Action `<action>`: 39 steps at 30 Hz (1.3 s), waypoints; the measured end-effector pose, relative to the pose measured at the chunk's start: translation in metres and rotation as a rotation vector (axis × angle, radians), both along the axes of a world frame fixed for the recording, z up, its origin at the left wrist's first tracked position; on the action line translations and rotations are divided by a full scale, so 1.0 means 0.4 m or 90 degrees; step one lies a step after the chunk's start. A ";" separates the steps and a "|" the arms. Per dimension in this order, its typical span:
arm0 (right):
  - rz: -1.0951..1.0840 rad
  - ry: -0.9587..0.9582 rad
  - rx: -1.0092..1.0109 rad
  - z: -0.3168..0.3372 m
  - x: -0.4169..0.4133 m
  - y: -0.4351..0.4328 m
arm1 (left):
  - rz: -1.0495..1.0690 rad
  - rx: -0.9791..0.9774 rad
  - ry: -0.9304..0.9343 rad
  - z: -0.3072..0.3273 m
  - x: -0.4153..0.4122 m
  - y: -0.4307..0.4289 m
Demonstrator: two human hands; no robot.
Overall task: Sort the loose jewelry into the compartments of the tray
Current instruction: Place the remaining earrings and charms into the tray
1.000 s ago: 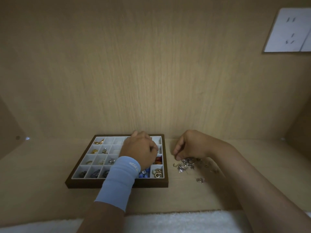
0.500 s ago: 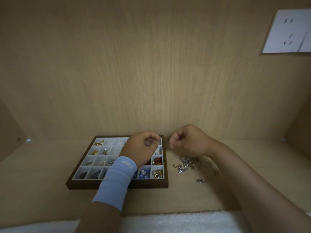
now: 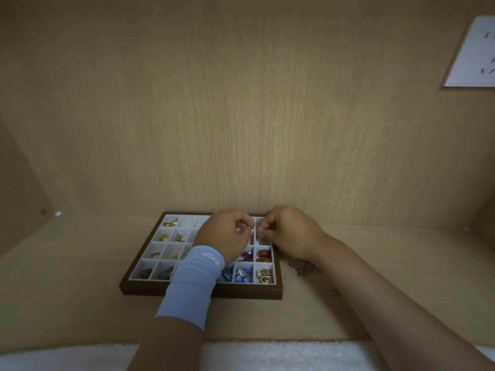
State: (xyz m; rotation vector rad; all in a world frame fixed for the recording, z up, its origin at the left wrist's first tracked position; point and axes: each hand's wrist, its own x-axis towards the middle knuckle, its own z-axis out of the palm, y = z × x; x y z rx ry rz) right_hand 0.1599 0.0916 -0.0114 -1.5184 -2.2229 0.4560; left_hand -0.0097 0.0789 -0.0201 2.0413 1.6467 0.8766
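Wooden desk (image 3: 401, 263) carries it all; the dark-rimmed tray (image 3: 144, 287) sits towards its front edge, many compartments already stocked; the left hand (image 3: 223, 236) and right hand (image 3: 289, 231) hover almost knuckle to knuckle over the tray's far right corner, fingers curled in, though whether either pinches a piece I cannot tell; the loose jewelry (image 3: 304, 267) lies on the desk just off the tray's right edge. It looks light, hard, slippery and snag-prone, I'd judge, so best pinched singly by a hook or loop.
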 end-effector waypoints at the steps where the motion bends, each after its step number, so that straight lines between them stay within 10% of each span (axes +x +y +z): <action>1: 0.002 -0.013 0.003 0.002 -0.002 0.000 | -0.003 0.004 0.005 -0.004 -0.002 0.003; 20: 0.043 -0.106 -0.170 0.037 0.103 -0.042 | -0.040 0.069 0.218 -0.007 0.021 -0.007; 28: 0.039 -0.161 -0.154 0.039 0.099 -0.047 | -0.093 0.120 0.121 -0.001 0.053 -0.014; 39: -0.062 0.357 -0.160 0.043 0.106 -0.051 | -0.113 -0.058 -0.272 0.000 0.076 -0.023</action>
